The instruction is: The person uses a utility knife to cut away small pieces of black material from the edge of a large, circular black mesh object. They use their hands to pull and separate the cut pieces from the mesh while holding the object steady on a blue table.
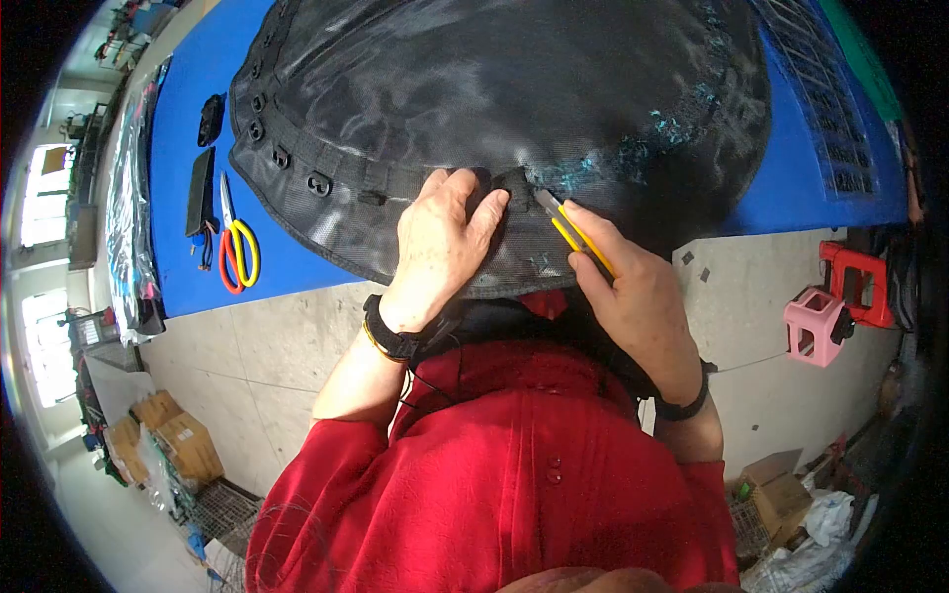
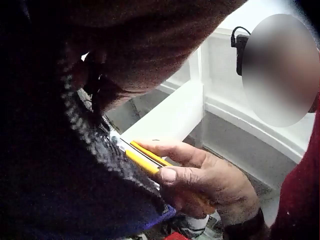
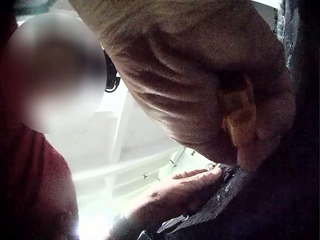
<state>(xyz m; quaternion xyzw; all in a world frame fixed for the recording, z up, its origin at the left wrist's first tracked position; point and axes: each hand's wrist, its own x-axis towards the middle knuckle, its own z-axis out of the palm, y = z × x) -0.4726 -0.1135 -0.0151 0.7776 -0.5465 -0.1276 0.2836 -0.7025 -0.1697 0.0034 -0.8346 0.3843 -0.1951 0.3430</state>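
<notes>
A large black mesh piece (image 1: 415, 79) with a webbing border and black plastic fittings lies over the blue table. On its near edge, the left hand (image 1: 440, 232) pinches a short black strap (image 1: 516, 188) between thumb and fingers. The right hand (image 1: 638, 296) grips a yellow utility knife (image 1: 583, 237), its blade end at the mesh just right of the strap. In the left wrist view the right hand (image 2: 205, 180) holds the yellow knife (image 2: 142, 161) with thumb and fingers. The right wrist view shows the knife's orange-yellow end (image 3: 240, 117) inside the right hand (image 3: 200, 85). Teal marks streak the mesh.
Scissors (image 1: 237, 255) with red and yellow handles lie on the blue table (image 1: 297, 282) at left, beside a black pouch (image 1: 201, 193) and a small black object (image 1: 210, 121). Plastic-wrapped items line the left edge. Pink (image 1: 816, 326) and red stools (image 1: 858, 282) stand on the floor at right.
</notes>
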